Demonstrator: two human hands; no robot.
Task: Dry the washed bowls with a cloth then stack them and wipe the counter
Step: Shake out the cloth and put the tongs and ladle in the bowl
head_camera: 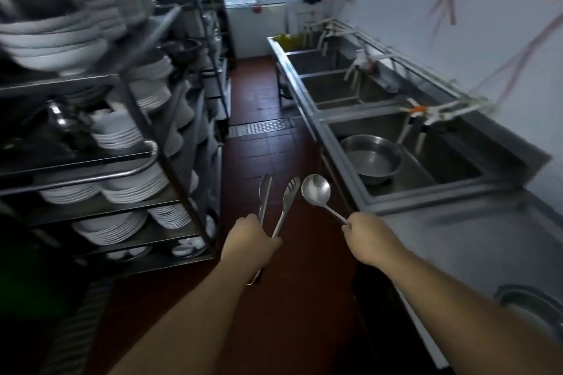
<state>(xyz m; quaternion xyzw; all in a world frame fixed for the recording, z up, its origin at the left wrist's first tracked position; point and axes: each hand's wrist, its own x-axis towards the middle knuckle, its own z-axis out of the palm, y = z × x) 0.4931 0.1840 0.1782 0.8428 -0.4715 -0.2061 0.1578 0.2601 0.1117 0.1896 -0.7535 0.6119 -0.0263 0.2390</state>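
Tongs (275, 207) in left hand (248, 239), grip curled round the handles low down, both arms of the tongs fanned apart and pointing up and forward from the grip. Right hand (367, 236) pinches the handle end of a steel ladle (316, 192); its round bowl sits up and left of that grip, just beside the slotted tong tip, touching or not I cannot tell. Both hands are held over the red tile floor (262, 94). Steel basin (370, 158) lies in the nearest sink (426, 183), forward and right of the right grip. Counter (457, 240) runs right of the right grip, with a round metal rim at its near edge. White bowls (54, 46) are stacked on the shelf rack (146, 119), left of and above the left grip, with plates below. No cloth visible.
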